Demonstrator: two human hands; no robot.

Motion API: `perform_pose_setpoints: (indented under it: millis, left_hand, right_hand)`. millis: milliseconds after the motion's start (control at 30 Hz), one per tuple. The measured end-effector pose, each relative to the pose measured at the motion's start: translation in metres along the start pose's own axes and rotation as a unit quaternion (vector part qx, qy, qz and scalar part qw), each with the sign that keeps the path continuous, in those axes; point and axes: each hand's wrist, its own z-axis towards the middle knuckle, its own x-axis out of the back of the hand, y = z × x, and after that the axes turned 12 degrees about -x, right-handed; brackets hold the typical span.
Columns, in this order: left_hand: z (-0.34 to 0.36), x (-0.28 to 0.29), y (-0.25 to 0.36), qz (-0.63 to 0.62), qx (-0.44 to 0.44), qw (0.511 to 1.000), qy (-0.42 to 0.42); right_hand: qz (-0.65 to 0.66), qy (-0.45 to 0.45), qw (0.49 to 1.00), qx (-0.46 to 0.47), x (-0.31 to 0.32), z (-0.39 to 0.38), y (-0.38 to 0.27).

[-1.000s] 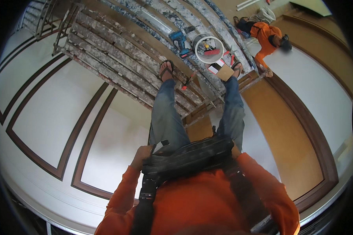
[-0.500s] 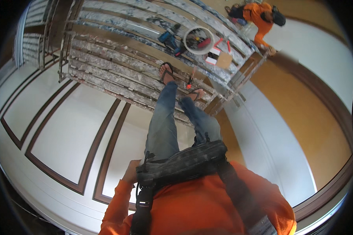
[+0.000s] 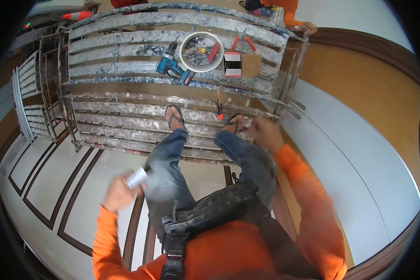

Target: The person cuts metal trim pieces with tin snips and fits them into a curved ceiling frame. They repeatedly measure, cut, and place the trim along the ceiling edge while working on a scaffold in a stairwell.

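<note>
My left hand point(image 3: 119, 192) is closed around a short white piece point(image 3: 136, 178), blurred by motion, out to the left of my knees. My right hand point(image 3: 266, 133) is over the platform's right end, beside my right foot. Its fingers are smeared by motion, so I cannot make out their shape or anything in them. Between my feet lies a red-orange handled tool point(image 3: 220, 112), perhaps a utility knife, on the paint-spattered slats point(image 3: 126, 109).
Beyond my feet, a higher slatted platform bears a blue cordless drill point(image 3: 170, 65), a white bucket point(image 3: 182, 53) of tools, red-handled pliers point(image 3: 252, 44), a small box point(image 3: 232, 64) and cardboard point(image 3: 251, 65). A co-worker's orange sleeve point(image 3: 290, 11) shows at the far right.
Both my arms have swung forward into view; the left hand, earlier beside my waist pouch, now shows the white piece. My view has shifted, and my feet stand wider apart.
</note>
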Motion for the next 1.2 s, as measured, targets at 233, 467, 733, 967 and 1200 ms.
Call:
perform_pose_setpoints:
  millis: [233,467,733,967,1200]
  left_hand:
    - [0.234,0.025,0.020,0.157,-0.295,0.901,0.275]
    - [0.306,0.029,0.023,0.162,-0.420,0.831,0.328]
    - [0.304,0.033,0.007,0.156,-0.451,0.767,0.428]
    - [0.335,0.034,0.018,0.146,-0.445,0.753,0.462]
    - [0.352,0.010,0.050,0.186,-0.440,0.764,0.433]
  right_hand:
    - [-0.061,0.350,0.934,-0.034,0.010,0.330,-0.035]
    - [0.000,0.189,0.935,-0.301,-0.018,0.503,-0.040]
    - [-0.054,0.193,0.948,-0.246,-0.028,0.458,-0.091]
    - [0.044,0.286,0.947,-0.137,0.037,0.511,-0.028]
    - [0.149,0.423,0.825,0.344,0.107,0.317,-0.095]
